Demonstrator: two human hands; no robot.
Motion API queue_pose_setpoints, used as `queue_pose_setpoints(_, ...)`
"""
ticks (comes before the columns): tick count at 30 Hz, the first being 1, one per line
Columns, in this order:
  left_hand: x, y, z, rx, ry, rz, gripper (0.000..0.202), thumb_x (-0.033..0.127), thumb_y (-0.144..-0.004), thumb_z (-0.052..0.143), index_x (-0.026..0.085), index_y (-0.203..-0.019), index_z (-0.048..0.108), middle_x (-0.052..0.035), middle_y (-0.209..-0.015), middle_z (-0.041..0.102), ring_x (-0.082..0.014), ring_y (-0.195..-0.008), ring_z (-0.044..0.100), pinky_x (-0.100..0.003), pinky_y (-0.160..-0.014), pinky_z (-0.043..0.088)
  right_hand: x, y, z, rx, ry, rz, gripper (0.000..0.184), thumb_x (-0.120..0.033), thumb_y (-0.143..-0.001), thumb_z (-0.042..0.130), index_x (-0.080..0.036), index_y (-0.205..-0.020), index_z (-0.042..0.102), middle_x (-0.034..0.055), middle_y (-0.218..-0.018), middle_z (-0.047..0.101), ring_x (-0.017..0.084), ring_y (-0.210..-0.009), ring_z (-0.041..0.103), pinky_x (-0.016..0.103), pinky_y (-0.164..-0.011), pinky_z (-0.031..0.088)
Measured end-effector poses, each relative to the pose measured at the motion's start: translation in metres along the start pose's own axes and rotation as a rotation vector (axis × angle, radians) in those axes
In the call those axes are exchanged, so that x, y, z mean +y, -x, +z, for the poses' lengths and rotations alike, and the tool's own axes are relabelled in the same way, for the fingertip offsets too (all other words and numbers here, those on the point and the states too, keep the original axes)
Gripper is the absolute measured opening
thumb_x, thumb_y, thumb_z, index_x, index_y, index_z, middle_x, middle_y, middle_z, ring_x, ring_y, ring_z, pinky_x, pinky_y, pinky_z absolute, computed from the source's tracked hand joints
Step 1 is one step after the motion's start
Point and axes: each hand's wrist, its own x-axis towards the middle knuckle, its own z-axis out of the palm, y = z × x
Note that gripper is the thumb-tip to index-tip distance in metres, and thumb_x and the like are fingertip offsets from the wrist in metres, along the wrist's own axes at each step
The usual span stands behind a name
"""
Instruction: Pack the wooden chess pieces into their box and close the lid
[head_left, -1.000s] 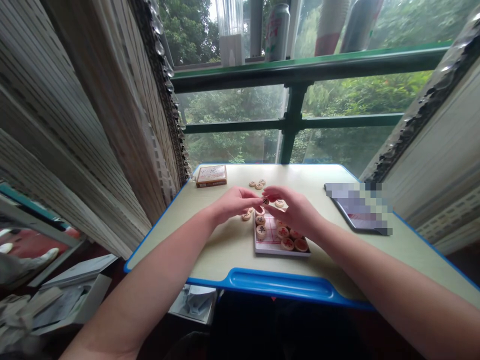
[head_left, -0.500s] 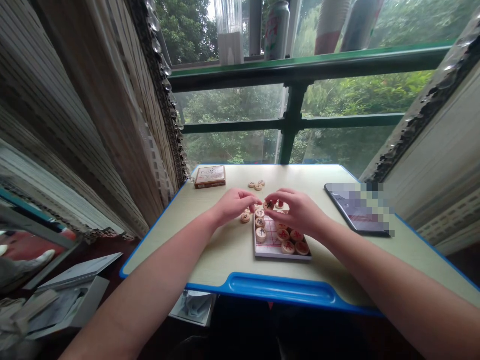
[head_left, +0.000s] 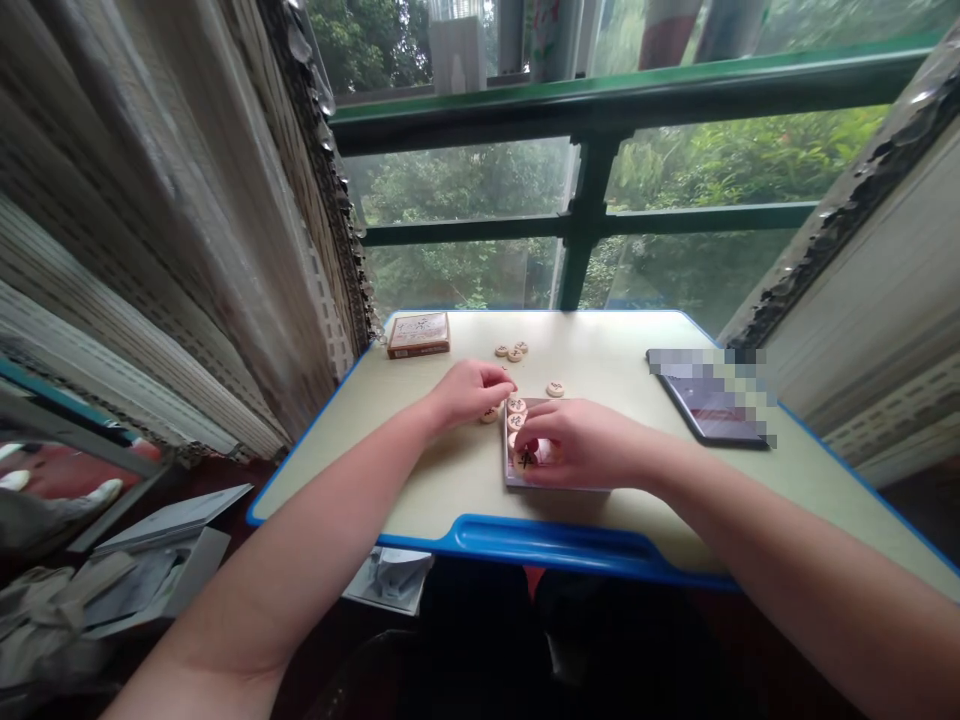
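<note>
The right grip [head_left: 581, 440] has dropped, bringing its pinched chess piece [head_left: 526, 461] to the tray [head_left: 555, 489] below — left grip [head_left: 466, 392] curled, closure and contents unclear.

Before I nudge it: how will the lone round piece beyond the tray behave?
The piece likely slides rather than tips, lying flat on the smooth-looking table. Its round edge could let it roll if stood up.

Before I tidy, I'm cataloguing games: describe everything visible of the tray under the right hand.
The tray is shallow, open and pale, perhaps cardboard, lying flat on the table. Round pieces with black characters line its left side. The right hand, pinching another piece over the front left part, hides much of the inside; whether it touches the tray is unclear.
</note>
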Motion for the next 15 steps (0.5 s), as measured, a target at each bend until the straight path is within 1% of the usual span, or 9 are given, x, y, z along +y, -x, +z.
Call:
queue_pose_setpoints(6,0.0018,0.0018,-0.0032,0.063,-0.035,0.035,0.027,0.031,-0.073,0.055,0.011,-0.079,0.072,-0.0009,-0.060,0.063,-0.0102,-0.055,0.050,-0.021,-0.054,0.038,-0.0035,-0.0011,-0.0004,-0.072,0.051,0.029,0.013,-0.025,-0.072,0.065,-0.020,-0.083,0.068,0.0028,-0.081,0.065,0.013,-0.068,0.055,0.023,-0.062,0.039)
queue_pose_setpoints(11,0.0026,0.0020,-0.0045,0.133,-0.061,0.087,0.029,0.033,-0.075,0.054,0.011,-0.080,0.072,-0.0026,-0.063,0.065,-0.0121,-0.060,0.054,-0.022,-0.059,0.041,-0.0056,-0.0012,0.0003,-0.080,0.107,0.056,0.014,-0.027,-0.072,0.066,-0.020,-0.084,0.068,0.0035,-0.081,0.065,0.014,-0.070,0.055,0.024,-0.061,0.037)
queue_pose_setpoints(13,0.0026,0.0018,-0.0040,0.151,-0.071,0.098,0.029,0.033,-0.075,0.054,0.011,-0.079,0.072,-0.0025,-0.062,0.065,-0.0117,-0.058,0.053,-0.022,-0.057,0.041,-0.0051,-0.0012,0.0016,-0.083,0.128,0.048,0.014,-0.028,-0.072,0.066,-0.020,-0.083,0.068,0.0036,-0.082,0.065,0.014,-0.070,0.054,0.025,-0.061,0.036)
queue_pose_setpoints(15,0.0023,0.0016,-0.0029,0.144,-0.086,0.110,0.028,0.032,-0.076,0.054,0.011,-0.078,0.072,-0.0017,-0.060,0.064,-0.0106,-0.055,0.051,-0.021,-0.055,0.039,-0.0042,-0.0013,0.0035,-0.080,0.134,0.025,0.014,-0.028,-0.073,0.065,-0.020,-0.083,0.067,0.0039,-0.084,0.065,0.014,-0.070,0.054,0.025,-0.060,0.036)
